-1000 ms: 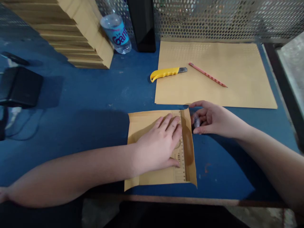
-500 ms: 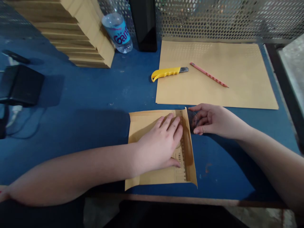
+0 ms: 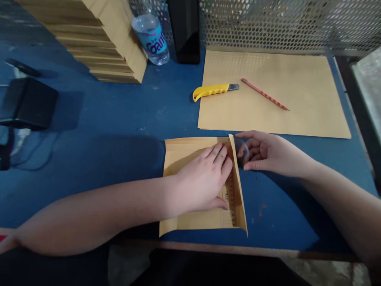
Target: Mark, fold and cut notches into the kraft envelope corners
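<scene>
My left hand (image 3: 205, 180) lies flat, fingers stretched, on a sheet of brown paper (image 3: 190, 222) with creased, raised edges. Beneath its fingers a clear ruler (image 3: 231, 198) runs along the right-hand fold, partly hidden by the hand. The right flap (image 3: 238, 190) of the sheet stands up beside the ruler. Just outside that flap, my right hand (image 3: 263, 153) is curled around a clear, round-edged piece (image 3: 242, 153), holding it close to or against the flap's upper part; whether they touch I cannot tell. What kind of piece it is does not show clearly.
Behind lie a yellow box cutter (image 3: 212, 90) with its blade out and a red pencil (image 3: 264, 94) on flat brown sheets (image 3: 274, 123). A paper stack (image 3: 119, 55), a water bottle (image 3: 153, 41) and a black block (image 3: 186, 35) stand at the back. A black box (image 3: 28, 103) sits left.
The right flap is tipped further up and leftward, covering more of the ruler. My right hand has shifted slightly with the clear piece. The whole view has drifted a little.
</scene>
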Motion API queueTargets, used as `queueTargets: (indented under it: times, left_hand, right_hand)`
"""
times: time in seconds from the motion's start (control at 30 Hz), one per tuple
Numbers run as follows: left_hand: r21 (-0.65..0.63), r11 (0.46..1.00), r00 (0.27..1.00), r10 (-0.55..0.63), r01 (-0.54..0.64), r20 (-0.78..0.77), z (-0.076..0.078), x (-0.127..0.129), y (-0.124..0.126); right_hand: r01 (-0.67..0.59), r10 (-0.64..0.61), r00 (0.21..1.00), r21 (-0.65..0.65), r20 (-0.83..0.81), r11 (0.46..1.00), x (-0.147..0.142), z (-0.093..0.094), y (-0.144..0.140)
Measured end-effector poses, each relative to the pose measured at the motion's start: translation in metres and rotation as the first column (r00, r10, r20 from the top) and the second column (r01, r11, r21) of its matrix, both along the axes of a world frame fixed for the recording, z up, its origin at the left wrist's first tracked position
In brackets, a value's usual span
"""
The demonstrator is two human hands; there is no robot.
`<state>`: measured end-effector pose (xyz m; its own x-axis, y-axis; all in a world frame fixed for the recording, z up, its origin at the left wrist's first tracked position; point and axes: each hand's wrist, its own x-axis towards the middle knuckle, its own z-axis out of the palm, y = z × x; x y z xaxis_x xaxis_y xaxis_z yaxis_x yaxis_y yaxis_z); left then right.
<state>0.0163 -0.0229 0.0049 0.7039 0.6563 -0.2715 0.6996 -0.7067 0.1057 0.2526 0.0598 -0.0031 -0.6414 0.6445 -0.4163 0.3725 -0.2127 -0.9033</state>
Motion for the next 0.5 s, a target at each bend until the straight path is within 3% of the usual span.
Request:
queueTargets:
  times: [0.5]
  left_hand:
    - [-0.030,0.999,0.996,0.016,-0.019,-0.088,0.016,0.010,0.008]
  right_hand:
    - [0.003,-0.003,1.000,0.009,0.003,1.000,-0.007,0.003,0.002]
